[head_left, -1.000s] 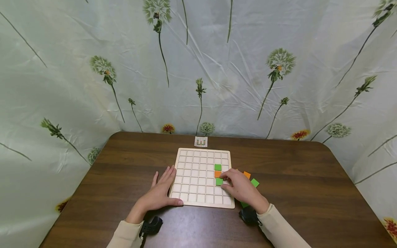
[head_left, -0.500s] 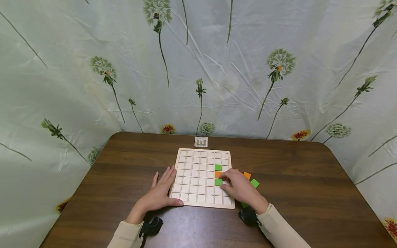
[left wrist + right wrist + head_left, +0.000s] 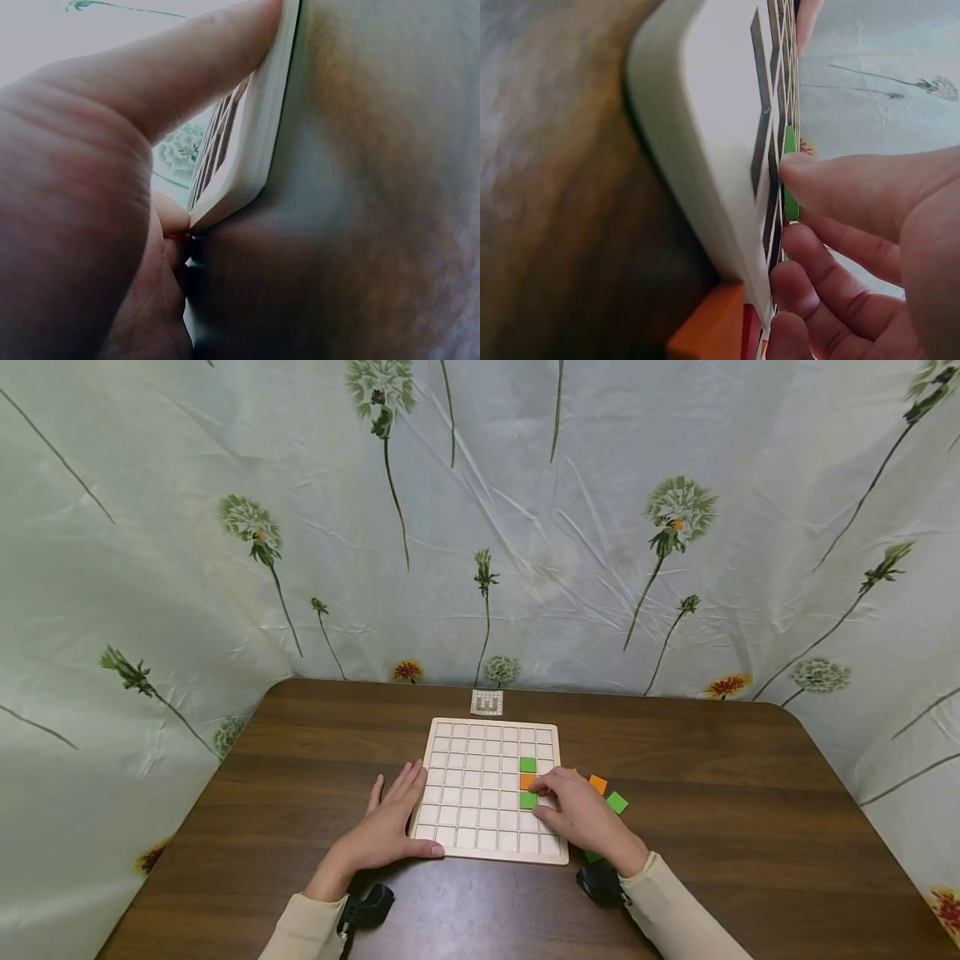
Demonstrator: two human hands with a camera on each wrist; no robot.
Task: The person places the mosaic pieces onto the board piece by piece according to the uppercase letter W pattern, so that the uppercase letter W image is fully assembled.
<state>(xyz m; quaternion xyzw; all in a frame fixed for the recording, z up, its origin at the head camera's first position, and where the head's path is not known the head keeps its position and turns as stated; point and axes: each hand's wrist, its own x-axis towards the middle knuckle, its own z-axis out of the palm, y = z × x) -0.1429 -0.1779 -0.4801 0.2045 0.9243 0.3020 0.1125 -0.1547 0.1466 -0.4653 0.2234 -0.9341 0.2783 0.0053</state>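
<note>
A pale wooden grid board [image 3: 467, 797] lies on the table, with a green tile [image 3: 528, 765], an orange tile [image 3: 527, 782] and a nearer green tile [image 3: 528, 800] in one column of cells. My left hand [image 3: 390, 827] lies along the board's left side, fingers straight and thumb on its near-left corner. The left wrist view shows that thumb [image 3: 210, 67] against the rim. My right hand [image 3: 581, 810] bends over the board's right side and pinches the nearer green tile between thumb and finger. In the right wrist view, the thumb [image 3: 832, 180] touches the green tile [image 3: 790, 191].
Loose orange [image 3: 597, 783] and green tiles [image 3: 617, 802] lie right of the board, partly behind the right hand. Another green tile [image 3: 592, 855] shows below it. A small patterned card [image 3: 487, 702] lies at the table's back edge, before a flowered curtain [image 3: 562, 527].
</note>
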